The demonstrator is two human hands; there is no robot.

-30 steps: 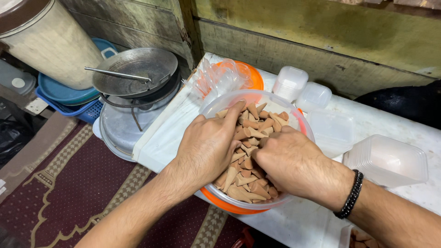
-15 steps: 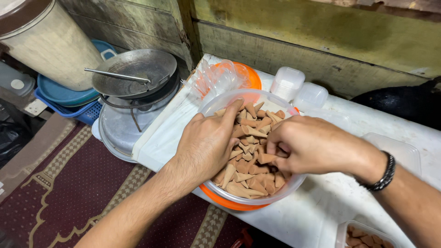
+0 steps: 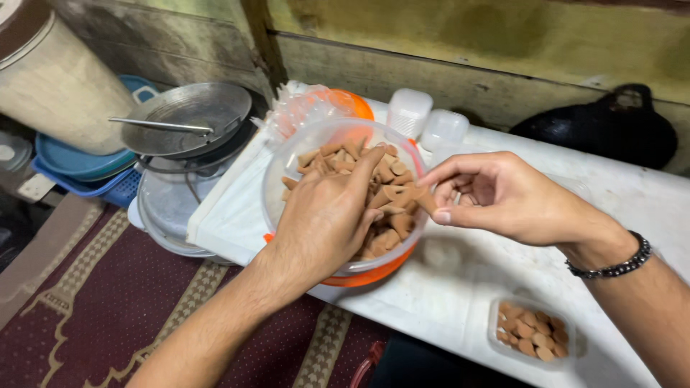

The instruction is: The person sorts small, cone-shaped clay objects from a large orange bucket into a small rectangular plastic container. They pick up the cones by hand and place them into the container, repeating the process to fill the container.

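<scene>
A clear plastic bowl [image 3: 284,169] with an orange base holds several brown cone-shaped pieces [image 3: 392,215]. My left hand [image 3: 327,215] reaches into the bowl, its fingers lying on the cones. My right hand [image 3: 496,194] hovers just right of the bowl's rim, thumb and fingers pinched around one cone [image 3: 424,200]. A black bead bracelet [image 3: 614,262] circles my right wrist. A small clear tub [image 3: 533,332] partly filled with the same cones sits on the white table [image 3: 445,294] near the front edge.
Two empty white tubs [image 3: 425,118] stand behind the bowl. A stack of clear cups [image 3: 298,108] lies at its far side. Metal pans [image 3: 187,126], blue basins [image 3: 79,169] and a large cylinder [image 3: 54,79] stand at left. A black bag [image 3: 607,126] rests at the right.
My right hand has come out of the bowl to the right with a cone pinched in its fingers. The small filled tub has come into view. My left hand stays in the bowl.
</scene>
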